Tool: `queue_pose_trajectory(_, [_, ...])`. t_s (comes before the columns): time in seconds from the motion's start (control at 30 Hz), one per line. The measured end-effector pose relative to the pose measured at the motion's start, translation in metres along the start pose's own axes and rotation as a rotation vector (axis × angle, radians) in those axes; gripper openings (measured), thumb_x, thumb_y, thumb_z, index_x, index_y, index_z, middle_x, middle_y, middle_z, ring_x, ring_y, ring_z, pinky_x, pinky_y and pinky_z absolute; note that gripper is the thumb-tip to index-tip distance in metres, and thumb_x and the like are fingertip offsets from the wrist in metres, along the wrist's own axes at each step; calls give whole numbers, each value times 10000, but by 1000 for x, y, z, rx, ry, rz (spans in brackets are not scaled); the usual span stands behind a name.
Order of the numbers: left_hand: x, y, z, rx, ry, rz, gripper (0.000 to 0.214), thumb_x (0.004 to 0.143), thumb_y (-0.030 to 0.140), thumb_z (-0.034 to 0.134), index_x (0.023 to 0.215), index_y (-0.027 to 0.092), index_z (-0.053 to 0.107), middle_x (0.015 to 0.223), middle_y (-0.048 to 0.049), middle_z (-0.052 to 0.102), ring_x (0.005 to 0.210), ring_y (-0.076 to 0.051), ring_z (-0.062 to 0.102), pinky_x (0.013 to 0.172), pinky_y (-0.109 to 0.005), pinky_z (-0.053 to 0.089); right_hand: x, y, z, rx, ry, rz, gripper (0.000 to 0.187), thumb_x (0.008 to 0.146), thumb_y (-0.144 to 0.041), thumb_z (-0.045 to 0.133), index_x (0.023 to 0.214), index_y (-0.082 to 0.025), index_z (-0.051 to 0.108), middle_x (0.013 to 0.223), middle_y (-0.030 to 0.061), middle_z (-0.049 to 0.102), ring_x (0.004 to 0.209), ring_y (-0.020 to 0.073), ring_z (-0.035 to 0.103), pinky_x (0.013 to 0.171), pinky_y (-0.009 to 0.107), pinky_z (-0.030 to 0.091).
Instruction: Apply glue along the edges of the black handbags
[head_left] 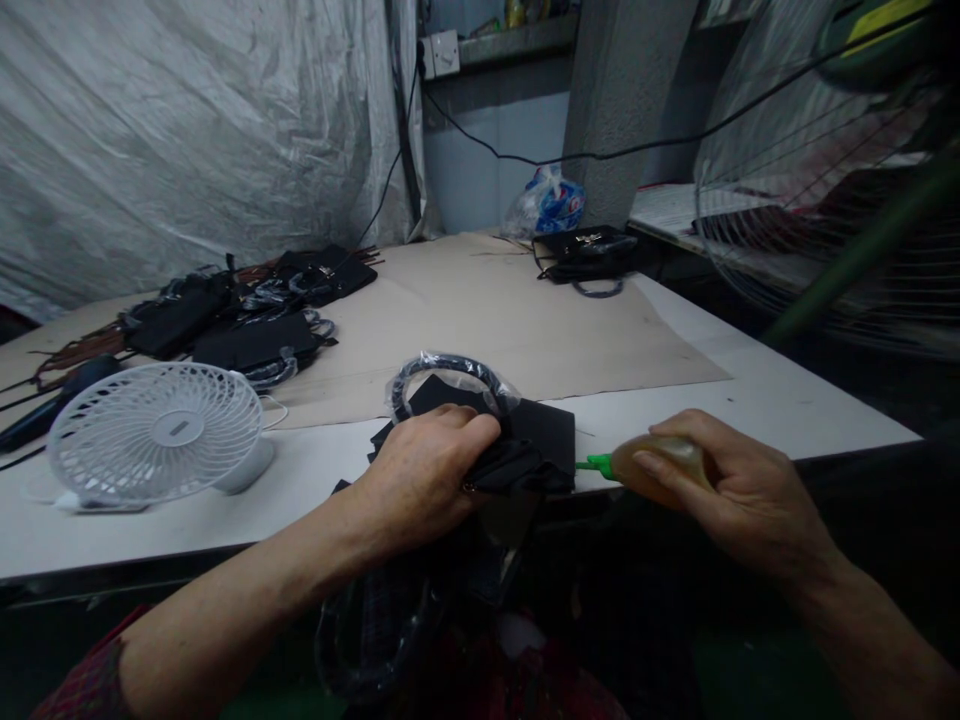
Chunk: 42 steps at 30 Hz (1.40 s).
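A black handbag (544,428) lies at the table's front edge, with a plastic-wrapped handle (450,365) arching up at its far side. My left hand (431,465) is closed on the bag's bunched black material, and its fingertips are partly hidden. In my right hand (742,490) is a squeeze bottle (660,470) of amber liquid, held nearly level. Its green nozzle points left, with the tip at or very near the bag's right edge; whether it touches I cannot tell. A second wrapped handle (375,640) hangs below the table edge, in shadow.
A small white fan (161,430) stands at the left. Behind it are several black bags (255,340). Another black bag (585,252) and a plastic bag (551,200) sit at the back. Brown paper (465,300) covers part of the table (802,400). A large caged fan (825,220) stands right.
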<state>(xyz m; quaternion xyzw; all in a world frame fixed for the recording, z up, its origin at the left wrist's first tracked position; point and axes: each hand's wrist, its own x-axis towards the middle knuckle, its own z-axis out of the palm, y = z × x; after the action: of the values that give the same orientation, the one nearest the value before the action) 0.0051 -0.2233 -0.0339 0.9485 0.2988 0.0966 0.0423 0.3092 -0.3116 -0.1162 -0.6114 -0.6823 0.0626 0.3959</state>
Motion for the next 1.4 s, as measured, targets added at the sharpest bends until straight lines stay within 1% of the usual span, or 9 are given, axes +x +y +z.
queue_pose_trajectory(0.17, [-1,0,0,13,4,5,82,831,167,614,912,176,617,869,-82,690,794,-241,638,639,-338,467,-2,-5,6,27,24,3,189,951,-458,652,923,-272,670,815,3,676,672,204,636,606,350,494])
queue_pose_trajectory(0.33, [-2,0,0,0,9,7,62,833,170,602,893,184,604,855,-76,685,785,-238,634,640,-341,471,-7,-12,8,48,-33,-28,162,972,-414,635,927,-261,663,811,2,667,667,185,635,596,325,497])
queue_pose_trajectory(0.5, [-2,0,0,-9,7,6,55,829,166,593,879,190,591,845,-70,677,786,-235,635,639,-338,478,-17,-17,7,0,82,-85,109,981,-366,636,1011,-261,635,856,5,664,686,180,638,611,316,500])
queue_pose_trajectory(0.53, [-2,0,0,-10,6,8,57,828,169,595,881,190,591,848,-70,679,789,-236,637,642,-339,482,-19,-18,8,4,82,-95,97,985,-353,633,1014,-261,631,861,4,664,688,176,639,612,311,501])
queue_pose_trajectory(0.7, [-3,0,0,-3,11,14,67,829,174,594,895,189,594,862,-72,683,803,-241,646,651,-346,502,-21,-20,7,32,-41,-86,106,994,-358,628,980,-255,650,842,0,660,668,167,633,580,301,498])
queue_pose_trajectory(1.0, [-3,1,0,-16,15,28,43,867,189,580,896,185,611,874,-87,695,823,-254,665,660,-357,520,-25,-26,9,61,-24,-109,103,1004,-346,620,961,-255,645,803,-2,641,629,156,614,549,281,489])
queue_pose_trajectory(1.13, [-2,1,1,-17,7,28,60,837,170,602,894,181,614,882,-91,697,824,-257,669,660,-357,523,-29,-26,10,70,-29,-135,65,1003,-322,623,1005,-258,633,829,-7,644,655,154,628,568,272,500])
queue_pose_trajectory(1.23, [-2,1,1,-12,7,21,51,832,160,608,877,184,607,881,-87,697,818,-253,669,658,-354,524,-30,-28,9,65,-22,-145,65,1006,-319,624,985,-257,630,807,-7,632,633,149,614,553,271,491])
queue_pose_trajectory(1.4, [-1,1,0,-10,-8,29,35,867,205,612,897,189,611,899,-86,703,840,-246,673,681,-353,541,-28,-29,9,92,-35,-163,55,992,-310,634,1021,-263,640,832,7,661,655,168,642,555,283,512])
